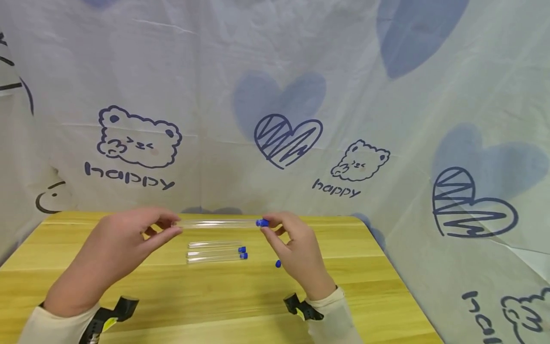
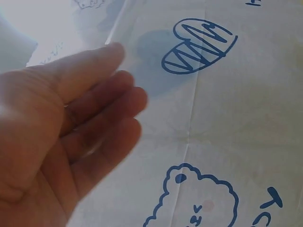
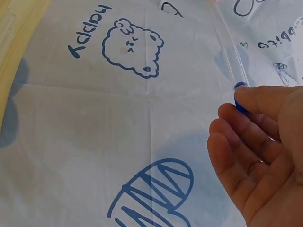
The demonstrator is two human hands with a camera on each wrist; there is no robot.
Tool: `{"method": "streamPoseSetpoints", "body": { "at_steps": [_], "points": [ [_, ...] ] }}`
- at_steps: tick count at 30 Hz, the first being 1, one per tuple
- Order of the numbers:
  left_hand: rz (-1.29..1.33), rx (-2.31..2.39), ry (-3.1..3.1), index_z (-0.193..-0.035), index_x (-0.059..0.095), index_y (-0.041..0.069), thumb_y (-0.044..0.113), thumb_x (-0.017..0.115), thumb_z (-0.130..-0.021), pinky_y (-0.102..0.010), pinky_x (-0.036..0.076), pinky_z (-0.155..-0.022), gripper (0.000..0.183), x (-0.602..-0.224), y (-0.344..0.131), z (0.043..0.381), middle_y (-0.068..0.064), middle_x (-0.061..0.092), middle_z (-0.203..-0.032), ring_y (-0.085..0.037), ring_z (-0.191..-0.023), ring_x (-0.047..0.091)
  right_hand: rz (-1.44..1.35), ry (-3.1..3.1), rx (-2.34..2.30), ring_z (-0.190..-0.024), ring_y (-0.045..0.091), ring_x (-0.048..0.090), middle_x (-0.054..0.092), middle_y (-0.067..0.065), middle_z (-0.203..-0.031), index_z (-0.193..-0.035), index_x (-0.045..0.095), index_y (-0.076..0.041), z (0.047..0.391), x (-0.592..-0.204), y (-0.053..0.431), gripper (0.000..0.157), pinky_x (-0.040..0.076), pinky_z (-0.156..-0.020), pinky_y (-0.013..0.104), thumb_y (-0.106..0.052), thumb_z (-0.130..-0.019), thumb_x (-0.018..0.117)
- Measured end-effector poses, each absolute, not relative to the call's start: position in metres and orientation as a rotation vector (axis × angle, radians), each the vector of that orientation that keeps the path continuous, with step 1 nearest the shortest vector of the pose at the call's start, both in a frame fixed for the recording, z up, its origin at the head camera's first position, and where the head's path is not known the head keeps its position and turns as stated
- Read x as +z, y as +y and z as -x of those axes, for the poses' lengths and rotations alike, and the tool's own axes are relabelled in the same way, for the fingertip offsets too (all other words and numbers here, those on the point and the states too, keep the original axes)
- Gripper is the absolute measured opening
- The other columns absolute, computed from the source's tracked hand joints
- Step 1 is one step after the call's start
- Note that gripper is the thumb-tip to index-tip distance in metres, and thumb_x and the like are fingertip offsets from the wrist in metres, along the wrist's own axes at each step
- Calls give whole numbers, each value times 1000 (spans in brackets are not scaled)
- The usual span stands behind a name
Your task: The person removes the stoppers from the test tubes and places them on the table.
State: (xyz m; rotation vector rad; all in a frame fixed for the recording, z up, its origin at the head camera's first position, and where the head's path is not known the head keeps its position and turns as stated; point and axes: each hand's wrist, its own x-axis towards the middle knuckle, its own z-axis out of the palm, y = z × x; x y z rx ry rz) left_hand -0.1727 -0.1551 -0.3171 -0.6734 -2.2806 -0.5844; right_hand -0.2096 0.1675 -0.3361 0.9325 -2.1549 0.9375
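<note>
A clear test tube (image 1: 219, 223) is held level above the far part of the table, spanning both hands. My left hand (image 1: 122, 239) pinches its left end between thumb and forefinger. At the other end my right hand (image 1: 298, 243) pinches the blue cap (image 1: 259, 223), which sits on the tube's mouth. The right wrist view also shows this blue cap (image 3: 240, 88) under the thumb, with the clear tube (image 3: 232, 52) running away from it. In the left wrist view my left hand (image 2: 80, 118) appears, but the tube cannot be made out.
Below the held tube, several clear tubes (image 1: 215, 254) lie side by side on the wooden table (image 1: 215, 296); two have blue caps (image 1: 243, 256). A loose blue cap (image 1: 278, 263) lies beside my right hand. Printed white cloth (image 1: 206, 167) hangs behind the table and to its right.
</note>
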Motion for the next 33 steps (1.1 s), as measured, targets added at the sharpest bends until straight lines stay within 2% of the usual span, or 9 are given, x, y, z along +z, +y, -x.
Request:
{"method": "streamPoseSetpoints", "body": {
  "at_steps": [3, 5, 10, 12, 14, 19, 22, 26, 33],
  "points": [
    [721, -602, -2198, -99, 77, 22, 14, 89, -79, -16, 54, -65, 25, -318, -156, 175, 15, 73, -91, 0, -74, 66, -915, -2149, 948, -90, 13, 67, 74, 1, -106, -113, 72, -7, 210, -336, 166, 21, 60, -77, 27, -5, -93, 77],
    [745, -614, -2158, -99, 77, 21, 29, 83, -89, -11, 51, -67, 15, -318, -157, 176, 15, 72, -92, 1, -74, 65, -912, -2140, 965, -90, 13, 67, 74, 1, -106, -113, 71, -7, 211, -336, 165, 21, 60, -77, 27, -5, -93, 76],
    [756, -595, -2110, -98, 76, 19, 63, 44, -103, -10, 50, -65, 55, -317, -157, 177, 14, 72, -90, 2, -71, 62, -923, -2105, 1058, -91, 14, 68, 73, 1, -106, -114, 71, -7, 211, -335, 164, 21, 60, -77, 28, -5, -94, 76],
    [755, -589, -2105, -97, 77, 19, 64, 43, -103, -10, 49, -64, 57, -317, -156, 177, 14, 72, -89, 2, -71, 61, -931, -2088, 1091, -91, 14, 68, 73, 1, -106, -114, 72, -7, 211, -335, 165, 21, 60, -76, 29, -4, -94, 75],
    [753, -587, -2109, -97, 76, 20, 64, 44, -103, -10, 49, -63, 55, -317, -156, 177, 14, 71, -89, 2, -71, 61, -946, -2076, 1102, -91, 15, 68, 73, 1, -105, -114, 73, -8, 211, -335, 166, 20, 60, -76, 29, -3, -94, 75],
    [739, -582, -2162, -99, 74, 22, 31, 81, -91, -11, 50, -65, 14, -318, -155, 176, 16, 70, -90, 2, -75, 62, -980, -2108, 983, -93, 15, 66, 70, 2, -106, -113, 70, -7, 211, -335, 166, 17, 59, -78, 26, -4, -97, 72],
    [717, -575, -2214, -100, 73, 23, 11, 88, -80, -17, 53, -64, 28, -320, -154, 175, 16, 69, -91, 1, -76, 61, -979, -2134, 924, -94, 14, 65, 69, 3, -106, -113, 69, -6, 211, -336, 166, 15, 59, -79, 24, -6, -98, 70],
    [695, -563, -2261, -100, 72, 25, 14, 87, -82, -26, 54, -61, 26, -321, -153, 175, 16, 68, -91, 1, -74, 57, -965, -2151, 898, -93, 14, 65, 68, 3, -106, -114, 68, -6, 210, -336, 166, 15, 58, -79, 23, -7, -99, 69],
    [678, -519, -2226, -96, 73, 23, 15, 88, -79, -28, 55, -58, 24, -322, -152, 176, 14, 70, -87, -2, -69, 61, -970, -2134, 912, -90, 13, 68, 71, 2, -106, -112, 72, -8, 210, -335, 165, 15, 58, -77, 20, -7, -97, 72]
  ]
}}
